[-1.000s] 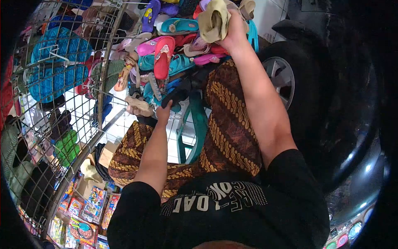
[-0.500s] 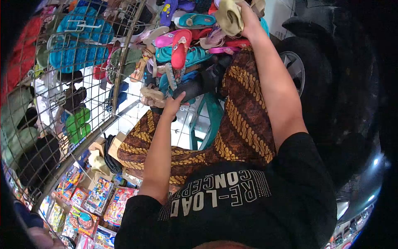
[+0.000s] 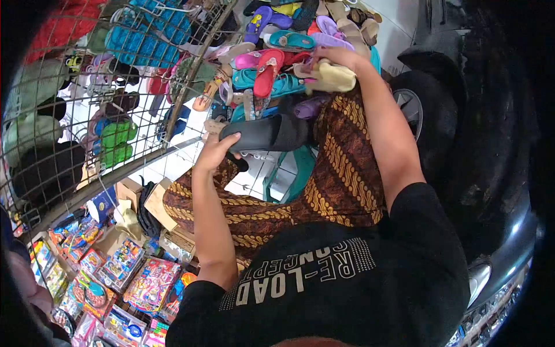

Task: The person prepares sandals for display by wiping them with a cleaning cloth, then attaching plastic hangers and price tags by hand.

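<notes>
Head view: sandals [image 3: 272, 69] atop batik-draped table [image 3: 341, 168]

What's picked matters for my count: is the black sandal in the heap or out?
Mostly out: the left hand holds the black sandal by one end, level, before the heap; whether its far end touches, cannot tell.

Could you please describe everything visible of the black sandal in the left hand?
The black sandal is a slide with a broad strap, rubbery-looking and plain. It is held roughly level in front of the heap of coloured sandals. The left hand grips one end; the patterned brown cloth lies beside its other end.
</notes>
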{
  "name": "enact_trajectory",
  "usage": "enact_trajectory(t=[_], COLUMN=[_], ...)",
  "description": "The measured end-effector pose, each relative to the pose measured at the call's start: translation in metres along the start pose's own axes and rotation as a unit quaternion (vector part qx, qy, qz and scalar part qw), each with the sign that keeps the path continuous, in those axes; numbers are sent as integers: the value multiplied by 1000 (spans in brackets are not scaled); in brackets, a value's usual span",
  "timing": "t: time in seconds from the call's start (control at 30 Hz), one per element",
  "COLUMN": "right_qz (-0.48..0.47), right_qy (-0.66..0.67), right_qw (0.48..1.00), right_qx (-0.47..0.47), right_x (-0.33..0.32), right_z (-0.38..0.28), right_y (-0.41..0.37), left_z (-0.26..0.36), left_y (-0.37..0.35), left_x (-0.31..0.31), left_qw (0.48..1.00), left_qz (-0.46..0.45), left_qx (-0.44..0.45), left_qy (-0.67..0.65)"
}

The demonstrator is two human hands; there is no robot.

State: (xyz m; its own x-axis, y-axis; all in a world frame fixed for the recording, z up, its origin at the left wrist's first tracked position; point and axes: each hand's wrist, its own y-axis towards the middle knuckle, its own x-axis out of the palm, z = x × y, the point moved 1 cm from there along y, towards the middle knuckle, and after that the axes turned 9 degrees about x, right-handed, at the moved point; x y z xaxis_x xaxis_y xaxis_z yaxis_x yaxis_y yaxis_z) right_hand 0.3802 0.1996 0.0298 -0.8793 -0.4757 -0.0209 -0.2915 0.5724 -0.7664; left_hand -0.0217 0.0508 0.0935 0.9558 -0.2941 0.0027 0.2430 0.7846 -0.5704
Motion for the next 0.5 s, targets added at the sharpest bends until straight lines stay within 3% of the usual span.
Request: enact_trajectory(t=[0.07,0.17,0.2,0.27,0.3,0.37,0.4,0.43,0.5], right_qz=[2,-77,-105,-50,-24,-3,-6,-19,-97], right_qy=[-95,-16,38,84,-15,18,148,122,337], right_qw=[986,991,994,994,999,1000,983,983,925], right_qx=[-139,-108,9,40,-36,-2,110,140,149], right_x=[9,50,63,101,109,130,144,148,160], right_z=[11,-1,-6,-4,17,33,23,11,40], right_y=[3,-42,-48,-68,-59,-58,-68,-77,-51], left_z=[7,17,15,15,20,30,28,24,-7], left_y=[-13,-33,-37,-47,-53,-66,-70,-72,-71], left_x=[-12,-28,-37,-46,-49,-53,-57,-62,-86], left_qw=[999,989,984,976,972,962,954,944,929], left_qz=[43,126,149,166,169,175,171,164,151], left_qx=[-17,-11,6,41,58,90,114,138,139], left_qy=[-21,-77,-93,-134,-150,-189,-219,-249,-307])
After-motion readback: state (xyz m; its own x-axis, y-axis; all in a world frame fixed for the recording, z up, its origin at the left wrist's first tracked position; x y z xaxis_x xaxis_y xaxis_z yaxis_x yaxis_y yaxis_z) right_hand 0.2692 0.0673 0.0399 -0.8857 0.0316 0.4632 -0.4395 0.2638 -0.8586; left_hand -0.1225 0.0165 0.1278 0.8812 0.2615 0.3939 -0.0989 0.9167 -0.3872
